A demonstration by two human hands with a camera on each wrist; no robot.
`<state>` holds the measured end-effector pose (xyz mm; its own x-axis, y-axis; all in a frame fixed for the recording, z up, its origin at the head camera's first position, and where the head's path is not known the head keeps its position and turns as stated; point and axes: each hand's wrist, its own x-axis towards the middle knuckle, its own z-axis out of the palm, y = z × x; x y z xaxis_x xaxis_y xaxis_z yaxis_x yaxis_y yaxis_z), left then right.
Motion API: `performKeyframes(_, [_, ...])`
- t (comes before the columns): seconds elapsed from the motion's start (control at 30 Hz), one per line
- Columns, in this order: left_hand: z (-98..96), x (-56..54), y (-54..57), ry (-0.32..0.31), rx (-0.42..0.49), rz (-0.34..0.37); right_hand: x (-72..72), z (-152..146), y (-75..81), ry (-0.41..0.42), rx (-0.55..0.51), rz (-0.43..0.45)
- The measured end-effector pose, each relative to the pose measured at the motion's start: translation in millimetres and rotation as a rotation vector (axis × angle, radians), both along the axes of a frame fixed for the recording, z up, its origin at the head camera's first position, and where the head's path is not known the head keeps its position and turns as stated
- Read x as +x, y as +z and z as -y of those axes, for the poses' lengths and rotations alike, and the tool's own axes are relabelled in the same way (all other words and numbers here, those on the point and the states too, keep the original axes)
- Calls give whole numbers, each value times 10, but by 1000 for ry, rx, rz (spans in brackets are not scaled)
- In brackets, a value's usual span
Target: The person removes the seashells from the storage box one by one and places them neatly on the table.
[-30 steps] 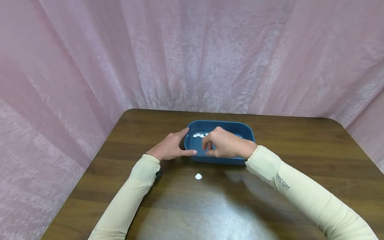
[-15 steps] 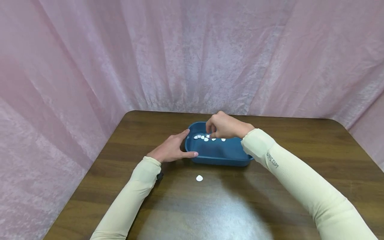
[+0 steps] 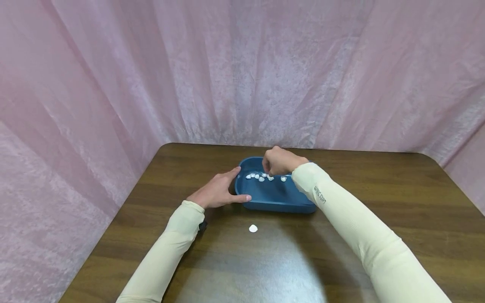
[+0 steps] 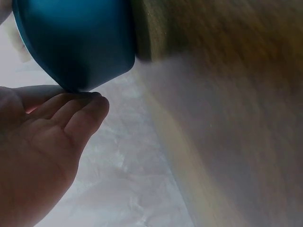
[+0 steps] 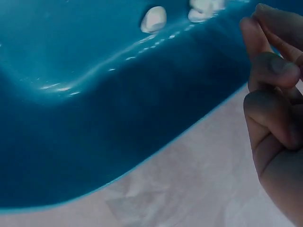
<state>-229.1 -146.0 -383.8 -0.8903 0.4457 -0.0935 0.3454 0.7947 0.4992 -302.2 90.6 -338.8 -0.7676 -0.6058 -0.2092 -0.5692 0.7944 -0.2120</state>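
Hand (L) [image 3: 217,191], thumb + fingers apart, touches L end of blue tray [image 3: 278,206]; uneven push could prob. skew it. 1 loose white piece [image 3: 253,228] sits on worktop [image 3: 379,181] in front; a sliding tray might knock it. Other white pieces [image 3: 261,179] lie in tray's far half; hand (R) [image 3: 281,162], fingers curled, can't tell if pinching 1, could jostle them.

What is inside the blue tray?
Several small white pieces lie toward the far side of the tray; the right hand and sleeve cover part of it, hiding anything beneath.
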Motion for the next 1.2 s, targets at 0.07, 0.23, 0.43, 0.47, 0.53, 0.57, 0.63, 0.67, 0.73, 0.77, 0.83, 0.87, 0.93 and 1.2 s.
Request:
performKeyframes(0.07, [1,0,-7,-2,5,-1,-17,9,-43,2,39,-22])
performKeyframes(0.23, [0,-2,-11,2,15,1,-50,20,-143,17,113,-69])
performKeyframes(0.43, [-2,1,-4,0,14,0,-58,3,-263,10,84,-78])
performKeyframes(0.47, [0,2,-5,0,12,-1,-58,2,-284,13,77,-77])
performKeyframes(0.53, [2,2,-9,1,12,-1,-60,2,-325,26,73,-81])
performKeyframes(0.57, [3,2,-10,1,13,-1,-60,3,-342,31,72,-83])
performKeyframes(0.63, [4,3,-12,1,16,-1,-60,6,-368,37,76,-91])
performKeyframes(0.67, [5,3,-12,1,18,-2,-61,10,-376,38,78,-95])
performKeyframes(0.73, [6,3,-14,1,18,-3,-56,13,-378,34,83,-97])
performKeyframes(0.77, [6,4,-13,0,18,-4,-54,15,-377,35,83,-100])
performKeyframes(0.83, [4,3,-14,-1,15,-5,-47,14,-360,35,76,-104])
performKeyframes(0.87, [4,2,-16,-2,15,-8,-46,12,-351,33,73,-104])
performKeyframes(0.93, [1,0,-18,-6,15,-10,-49,8,-342,33,63,-112])
performKeyframes(1.2, [-1,-9,-15,-4,18,0,-52,7,-379,-9,86,-96])
